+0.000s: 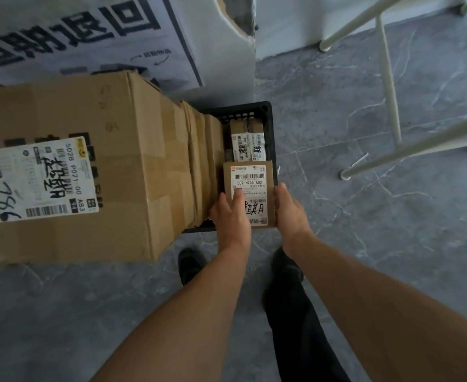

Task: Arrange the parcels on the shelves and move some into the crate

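A small brown parcel [250, 179] with a white shipping label sits over the near end of the black crate [269, 125]. My left hand [231, 213] grips its left edge, thumb lying across the label. My right hand [287, 209] holds its right edge. Two narrower labelled parcels [247, 140] stand upright deeper in the crate, beyond the held one. A big cardboard box [89, 166] with a white label fills the crate's left side and hides most of it.
White metal shelf legs [389, 86] stand at the right on the grey marbled floor [364, 216]. A white printed board [94, 37] leans behind the big box. My shoes [189, 264] are just below the crate.
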### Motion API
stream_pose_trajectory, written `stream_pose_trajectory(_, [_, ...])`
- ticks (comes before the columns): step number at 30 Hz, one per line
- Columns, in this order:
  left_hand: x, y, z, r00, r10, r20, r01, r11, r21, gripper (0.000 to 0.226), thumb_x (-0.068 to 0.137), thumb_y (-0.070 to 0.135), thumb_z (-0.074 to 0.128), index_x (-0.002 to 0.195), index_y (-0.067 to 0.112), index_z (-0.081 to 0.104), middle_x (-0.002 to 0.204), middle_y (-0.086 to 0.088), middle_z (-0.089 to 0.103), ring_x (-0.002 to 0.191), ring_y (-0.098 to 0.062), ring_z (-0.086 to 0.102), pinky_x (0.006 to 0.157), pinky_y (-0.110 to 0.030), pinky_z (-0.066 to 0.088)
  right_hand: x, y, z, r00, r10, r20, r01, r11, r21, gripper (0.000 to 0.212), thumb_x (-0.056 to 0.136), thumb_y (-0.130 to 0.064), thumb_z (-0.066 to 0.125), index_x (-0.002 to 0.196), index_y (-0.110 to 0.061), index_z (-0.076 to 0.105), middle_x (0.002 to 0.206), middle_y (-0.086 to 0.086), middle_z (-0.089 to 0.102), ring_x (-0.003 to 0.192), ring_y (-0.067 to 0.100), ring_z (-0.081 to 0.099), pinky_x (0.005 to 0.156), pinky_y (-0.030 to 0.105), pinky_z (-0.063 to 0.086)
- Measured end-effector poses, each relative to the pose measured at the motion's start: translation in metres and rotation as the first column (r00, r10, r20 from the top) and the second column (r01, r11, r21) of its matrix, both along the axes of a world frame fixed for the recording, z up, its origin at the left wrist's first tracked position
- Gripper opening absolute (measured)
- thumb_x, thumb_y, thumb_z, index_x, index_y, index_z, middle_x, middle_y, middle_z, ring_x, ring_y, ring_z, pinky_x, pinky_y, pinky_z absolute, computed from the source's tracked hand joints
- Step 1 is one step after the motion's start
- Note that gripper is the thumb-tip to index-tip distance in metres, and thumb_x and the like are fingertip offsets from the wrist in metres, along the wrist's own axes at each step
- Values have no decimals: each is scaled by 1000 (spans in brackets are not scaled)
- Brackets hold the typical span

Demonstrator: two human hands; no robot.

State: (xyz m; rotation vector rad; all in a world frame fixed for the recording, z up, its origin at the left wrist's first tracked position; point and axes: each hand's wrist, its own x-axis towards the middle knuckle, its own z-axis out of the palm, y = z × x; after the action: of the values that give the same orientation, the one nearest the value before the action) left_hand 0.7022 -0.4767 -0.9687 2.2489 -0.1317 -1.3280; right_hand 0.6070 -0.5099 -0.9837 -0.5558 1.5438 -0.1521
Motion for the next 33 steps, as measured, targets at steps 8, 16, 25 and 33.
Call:
stream_pose_trajectory(8, [3,3,-19,999,-49,-4,49,999,3,61,100,57,35,143,16,46,147,-7,32,123,-23,50,91,-33,48,-1,4,-20,1000,-6,9,6,1000,-21,49,103,-56,31,106,-30,72,99,-4,79,101,15,72,79,28,48])
stream_pose_trajectory(16, [3,2,-25,985,-171,23,171,985,-18,44,104,45,37,139,21,49,144,-2,33,93,-3,51,56,-1,42,1,7,-39,1000,-12,6,12,998,-63,45,101,-56,32,112,-33,70,112,3,73,101,16,70,81,29,53])
stream_pose_trajectory(25, [-2,4,-35,932,-354,75,346,932,103,66,102,54,34,155,15,26,158,-3,20,132,-23,46,102,-33,42,7,8,-46,988,131,-79,-138,986,-91,50,81,-63,30,108,-40,65,121,6,65,107,22,66,94,48,56])
stream_pose_trajectory(33, [-6,7,-20,945,-308,106,300,950,84,58,102,50,35,149,18,37,156,-4,30,138,-25,40,112,-44,37,10,13,-24,984,136,-117,-143,988,-50,72,77,-70,31,134,-34,58,134,2,62,126,23,55,111,53,42])
